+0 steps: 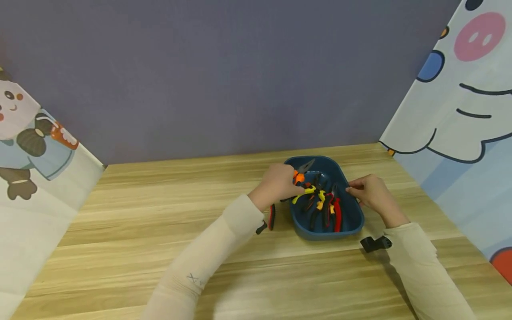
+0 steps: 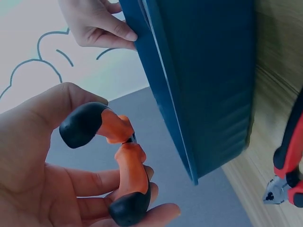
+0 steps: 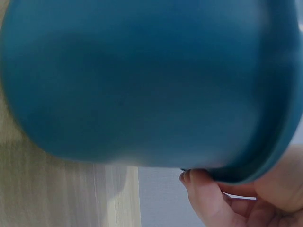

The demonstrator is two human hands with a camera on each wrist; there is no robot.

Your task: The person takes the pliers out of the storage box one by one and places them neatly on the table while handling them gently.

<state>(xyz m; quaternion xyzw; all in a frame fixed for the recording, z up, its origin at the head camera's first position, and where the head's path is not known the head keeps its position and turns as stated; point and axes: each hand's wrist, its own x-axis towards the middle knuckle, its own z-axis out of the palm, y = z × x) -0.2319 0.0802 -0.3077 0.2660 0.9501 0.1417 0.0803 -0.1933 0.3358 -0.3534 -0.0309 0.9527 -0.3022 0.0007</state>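
Observation:
My left hand (image 1: 278,183) grips a pair of pliers with orange and black handles (image 2: 131,171), held over the left side of a dark blue plastic bin (image 1: 326,236). The pliers' grey jaws point up and to the right. My right hand (image 1: 373,194) pinches the bin's right rim, thumb and fingers on the edge. Several pliers lie in the bin, among them one with red handles (image 1: 338,216) and one with yellow handles (image 1: 298,198). Beside the bin on the left, another pair with red and black handles (image 2: 289,151) lies on the table, partly hidden by my left arm in the head view.
The wood-grain table (image 1: 132,240) stretches widely to the left and in front of the bin. A grey wall panel (image 1: 220,80) stands behind it. Printed cartoon sheets (image 1: 460,120) flank both sides. A black mount (image 1: 376,244) sits at my right wrist.

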